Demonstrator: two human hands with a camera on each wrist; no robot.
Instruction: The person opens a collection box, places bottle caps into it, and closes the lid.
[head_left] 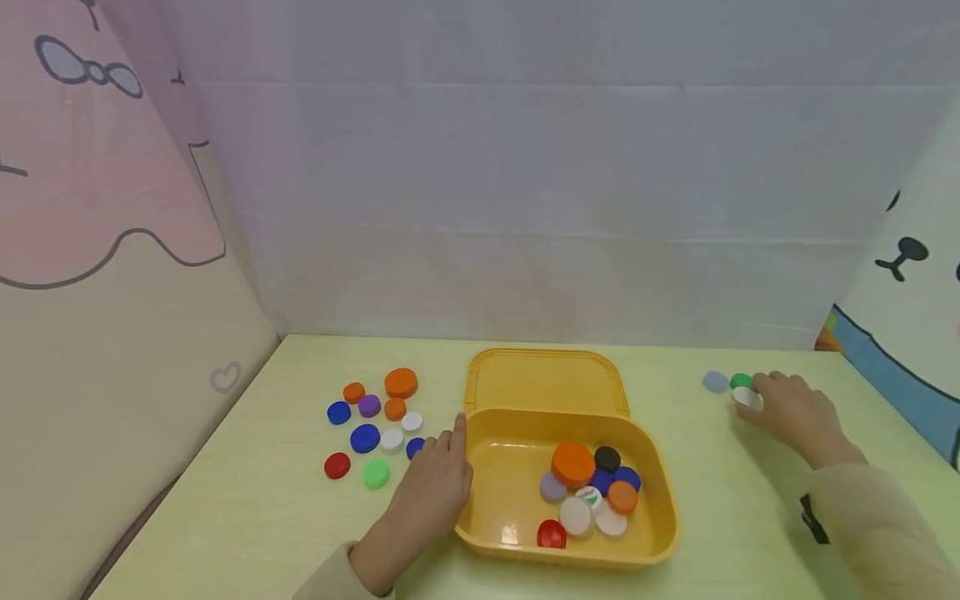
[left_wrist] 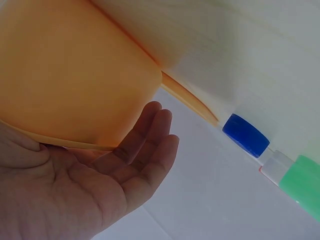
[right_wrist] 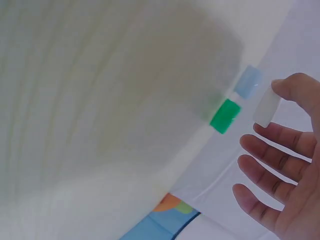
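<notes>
A yellow plastic box (head_left: 487, 546) stands in the middle of the table, holding several bottle caps in orange, black, blue, white, lilac and red. My left hand (head_left: 437, 479) rests against its left rim, fingers loosely extended, as the left wrist view shows beside the box wall (left_wrist: 75, 75). At the far right, my right hand (head_left: 798, 417) pinches a white bottle cap (right_wrist: 267, 106) between thumb and index finger, the other fingers spread. Just beyond it on the table are a green cap (right_wrist: 225, 116) and a pale blue cap (head_left: 716, 382).
Left of the box lie several loose caps, among them a red cap (head_left: 337, 465), a light green cap (head_left: 377, 473), a purple cap (head_left: 369, 406) and a large orange cap (head_left: 401, 383). A yellow lid (head_left: 547, 382) lies behind the box. Pale curtains (head_left: 525, 208) enclose the table.
</notes>
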